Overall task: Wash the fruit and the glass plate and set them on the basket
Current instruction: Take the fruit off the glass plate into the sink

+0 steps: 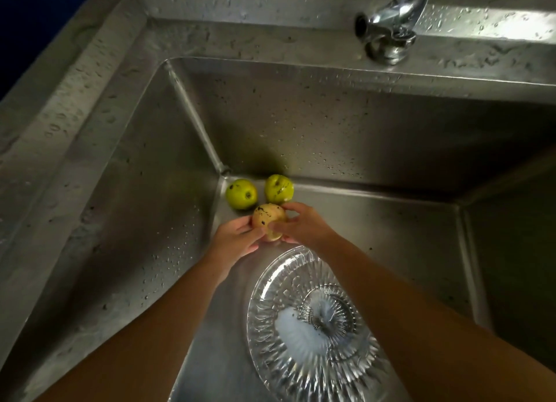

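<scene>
Rubbing the spotted fruit clean

Working low in the steel sink (126, 209), I have the glass plate (313, 317) lying flat on the near floor, unwashed I judge. Two green fruits (241, 194) (279, 188) wait in the far left corner. My left hand (237, 236) and right hand (304, 225) both cup the yellowish fruit (267, 218). I should turn it under my thumbs to lift the dark specks. The tap (388, 25) looks dry.

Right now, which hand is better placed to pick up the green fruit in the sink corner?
Left, probably. The left hand is nearer the corner green fruit, though both hands hold the yellowish fruit.
</scene>
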A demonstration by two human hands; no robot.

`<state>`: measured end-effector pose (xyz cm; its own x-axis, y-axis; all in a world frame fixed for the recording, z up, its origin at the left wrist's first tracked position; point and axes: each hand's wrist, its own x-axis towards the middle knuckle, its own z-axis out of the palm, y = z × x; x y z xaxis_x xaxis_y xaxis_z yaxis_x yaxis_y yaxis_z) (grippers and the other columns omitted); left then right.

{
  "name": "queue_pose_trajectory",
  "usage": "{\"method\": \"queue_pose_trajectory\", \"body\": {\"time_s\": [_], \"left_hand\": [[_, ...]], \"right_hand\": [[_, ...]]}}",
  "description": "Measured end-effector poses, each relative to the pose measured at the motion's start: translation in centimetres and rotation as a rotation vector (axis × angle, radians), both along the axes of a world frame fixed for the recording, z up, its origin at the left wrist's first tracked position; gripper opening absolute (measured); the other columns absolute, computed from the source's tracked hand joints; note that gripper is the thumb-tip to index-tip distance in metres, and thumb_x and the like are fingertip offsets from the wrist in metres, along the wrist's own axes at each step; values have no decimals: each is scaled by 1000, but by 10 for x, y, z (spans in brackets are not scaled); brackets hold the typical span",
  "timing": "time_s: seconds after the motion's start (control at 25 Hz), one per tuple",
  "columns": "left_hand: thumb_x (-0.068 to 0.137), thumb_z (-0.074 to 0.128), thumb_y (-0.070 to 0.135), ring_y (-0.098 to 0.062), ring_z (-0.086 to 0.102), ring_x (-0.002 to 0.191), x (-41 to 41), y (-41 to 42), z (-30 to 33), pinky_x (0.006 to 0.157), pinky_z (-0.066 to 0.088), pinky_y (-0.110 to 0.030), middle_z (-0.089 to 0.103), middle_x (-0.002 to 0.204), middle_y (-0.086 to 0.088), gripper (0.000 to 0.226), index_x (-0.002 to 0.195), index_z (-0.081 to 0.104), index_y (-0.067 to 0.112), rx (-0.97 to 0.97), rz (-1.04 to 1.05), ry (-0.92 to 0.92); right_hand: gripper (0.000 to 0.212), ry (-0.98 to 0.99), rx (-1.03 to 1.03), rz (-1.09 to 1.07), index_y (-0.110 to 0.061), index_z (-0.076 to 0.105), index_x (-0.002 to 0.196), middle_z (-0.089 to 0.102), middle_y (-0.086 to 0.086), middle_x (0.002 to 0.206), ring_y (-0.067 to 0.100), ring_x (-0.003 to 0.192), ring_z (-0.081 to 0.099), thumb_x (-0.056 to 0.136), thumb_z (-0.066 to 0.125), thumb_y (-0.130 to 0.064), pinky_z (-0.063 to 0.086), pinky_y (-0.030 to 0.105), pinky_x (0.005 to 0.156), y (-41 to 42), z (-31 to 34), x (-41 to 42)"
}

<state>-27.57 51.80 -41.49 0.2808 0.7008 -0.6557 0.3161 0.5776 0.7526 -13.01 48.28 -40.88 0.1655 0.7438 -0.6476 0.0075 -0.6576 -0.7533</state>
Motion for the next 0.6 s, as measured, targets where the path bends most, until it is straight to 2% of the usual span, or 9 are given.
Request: {"method": "queue_pose_trajectory", "body": {"time_s": [0.08,0.24,0.32,0.36,0.4,0.44,0.48,0.52,0.6], "left_hand": [[85,60,8,-17,58,105,-2,-1,-1,85,48,-29,61,124,-14,40,124,54,5,4,7,16],[85,60,6,-16,55,107,-6,-7,1,89,45,-32,59,127,-14,41,125,52,3,-10,37,49],[84,61,6,-16,55,107,-8,-11,5,89,45,-33,58,129,-15,41,124,53,2,-17,44,74],[83,62,6,-18,55,108,-10,-14,6,89,46,-34,57,130,-15,43,125,52,2,-30,46,94],[83,63,6,-20,55,108,-12,-20,8,88,46,-34,56,131,-15,46,127,50,3,-60,45,120],[82,64,6,-22,55,109,-15,-27,9,87,46,-35,55,131,-14,49,129,48,4,-105,32,154],[81,65,7,-24,56,110,-19,-36,11,85,46,-36,55,131,-14,52,130,47,5,-156,-4,197],[81,66,9,-25,57,110,-23,-46,12,83,47,-35,56,130,-14,54,131,46,6,-198,-62,246],[81,66,11,-24,60,101,-30,-68,13,74,49,-32,60,124,-13,49,126,49,9,-235,-190,315]], "right_hand": [[63,-17,-11,-10,-8,41,134,59,25,119,29,83,59,78,69,-7,51,48,93,0,0,2],[51,-59,-6,-25,-3,47,126,61,27,91,29,80,56,79,67,-3,49,48,91,-12,6,16],[46,-146,32,-20,-5,51,124,62,25,96,28,81,59,80,67,-6,51,47,88,-24,7,29],[43,-231,54,-17,-8,54,122,62,19,99,25,82,60,81,67,-10,56,41,83,-34,6,37],[40,-344,58,-16,-12,56,120,59,11,101,19,81,60,81,66,-14,57,30,72,-47,5,46],[38,-457,42,-14,-16,56,119,56,5,103,13,78,58,82,65,-17,52,16,60,-64,4,55],[38,-548,15,-6,-19,56,119,54,3,105,9,76,56,83,65,-17,44,8,55,-83,2,63],[38,-615,-13,15,-19,56,119,55,4,107,9,75,55,83,64,-17,41,8,56,-104,-2,70],[32,-669,-76,61,-15,59,116,66,8,100,15,75,57,84,61,-16,43,19,64,-142,-10,77]]}}
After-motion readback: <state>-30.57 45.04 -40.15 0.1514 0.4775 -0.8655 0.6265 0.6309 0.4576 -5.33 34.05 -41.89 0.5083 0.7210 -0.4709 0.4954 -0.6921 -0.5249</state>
